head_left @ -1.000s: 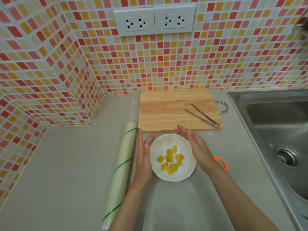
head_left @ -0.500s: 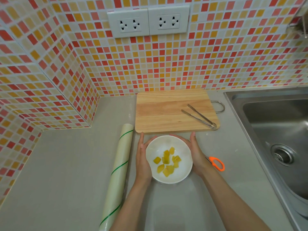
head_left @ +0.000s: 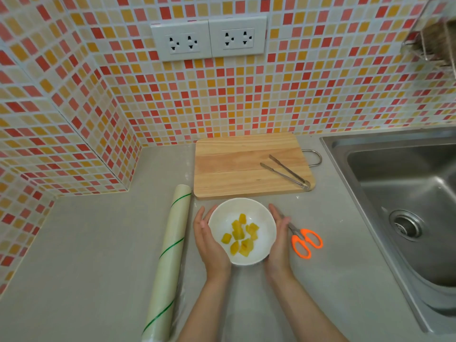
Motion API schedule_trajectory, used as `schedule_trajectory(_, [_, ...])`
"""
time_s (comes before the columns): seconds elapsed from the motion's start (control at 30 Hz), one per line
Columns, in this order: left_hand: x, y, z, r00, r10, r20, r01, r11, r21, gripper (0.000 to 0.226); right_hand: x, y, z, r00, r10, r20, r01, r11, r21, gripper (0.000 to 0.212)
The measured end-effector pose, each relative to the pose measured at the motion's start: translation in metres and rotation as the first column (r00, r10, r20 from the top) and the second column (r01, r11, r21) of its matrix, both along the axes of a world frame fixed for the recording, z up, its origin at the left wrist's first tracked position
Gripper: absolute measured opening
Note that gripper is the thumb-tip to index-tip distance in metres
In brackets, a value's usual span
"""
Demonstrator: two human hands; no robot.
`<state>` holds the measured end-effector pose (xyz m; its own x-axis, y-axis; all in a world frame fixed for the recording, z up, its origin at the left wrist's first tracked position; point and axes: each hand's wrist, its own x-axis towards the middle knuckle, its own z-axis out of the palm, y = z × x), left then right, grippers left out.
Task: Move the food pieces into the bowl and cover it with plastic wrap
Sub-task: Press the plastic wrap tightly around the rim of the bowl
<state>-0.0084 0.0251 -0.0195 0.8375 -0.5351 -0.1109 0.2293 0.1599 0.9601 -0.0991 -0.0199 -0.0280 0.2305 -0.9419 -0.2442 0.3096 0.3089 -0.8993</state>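
Our fingers lie pressed together and gently curved on both sides of the white bowl [head_left: 242, 230]. The left hand [head_left: 209, 239] cups the bowl's left wall with its palm against it, and the right hand [head_left: 278, 239] cups the right wall the same way; neither pinches anything. Whether plastic film lies over the bowl's mouth we cannot tell.

In the bowl we count about eight yellow food pieces [head_left: 240, 234], heaped loosely at the middle and right of its floor. There is one bowl, and it stands on the grey counter [head_left: 93, 255], just near of the cutting board.

Just left of our left hand lies one roll of plastic wrap [head_left: 170, 257], pale green with thin green stripes, running near to far. Just right of our right hand lies one pair of scissors [head_left: 304, 240] with orange handles, its blades partly behind that hand. On the far side rests one wooden cutting board [head_left: 237, 166], and one pair of metal tongs [head_left: 287, 172] lies on its right part, arms apart. A wire loop sticks out from the board's right edge.

At the right a steel sink [head_left: 394, 183] is set into the counter, with one round drain. The walls [head_left: 320, 90] are small red, orange and yellow mosaic tiles, meeting at a corner on the left. Two white double outlets [head_left: 209, 38] sit side by side on the far wall.
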Motion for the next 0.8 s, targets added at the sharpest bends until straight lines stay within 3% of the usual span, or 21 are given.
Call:
schedule_trajectory(0.17, [-0.005, 0.005, 0.001, 1.000, 0.027, 0.001, -0.027, 0.999, 0.031, 0.033, 0.002, -0.009, 0.006, 0.999, 0.036, -0.014, -0.035, 0.996, 0.079, 0.049])
schedule_trajectory(0.3, [0.006, 0.010, 0.008, 0.998, -0.016, -0.054, 0.017, 1.000, 0.019, 0.031, -0.008, -0.006, 0.007, 0.966, 0.026, -0.258, -0.059, 0.991, -0.121, 0.049])
schedule_trajectory(0.37, [0.015, 0.012, 0.006, 0.992, -0.011, -0.125, 0.011, 1.000, 0.000, 0.047, -0.015, -0.003, 0.010, 0.952, -0.067, -0.300, 0.003, 0.978, -0.208, 0.061])
schedule_trajectory(0.5, [0.010, 0.016, 0.001, 0.973, -0.030, -0.230, 0.028, 1.000, -0.012, 0.042, -0.012, 0.005, 0.021, 0.963, -0.118, -0.244, 0.048, 0.961, -0.274, 0.070])
schedule_trajectory(0.63, [-0.006, 0.018, -0.002, 0.931, -0.146, -0.335, 0.145, 0.989, -0.028, 0.045, 0.005, 0.020, 0.015, 0.959, -0.131, -0.251, 0.064, 0.964, -0.258, 0.057])
schedule_trajectory(0.8, [-0.013, 0.030, -0.008, 0.939, -0.221, -0.261, 0.222, 0.975, -0.028, 0.057, 0.006, 0.000, 0.008, 0.988, -0.083, -0.128, 0.075, 0.995, -0.068, 0.045])
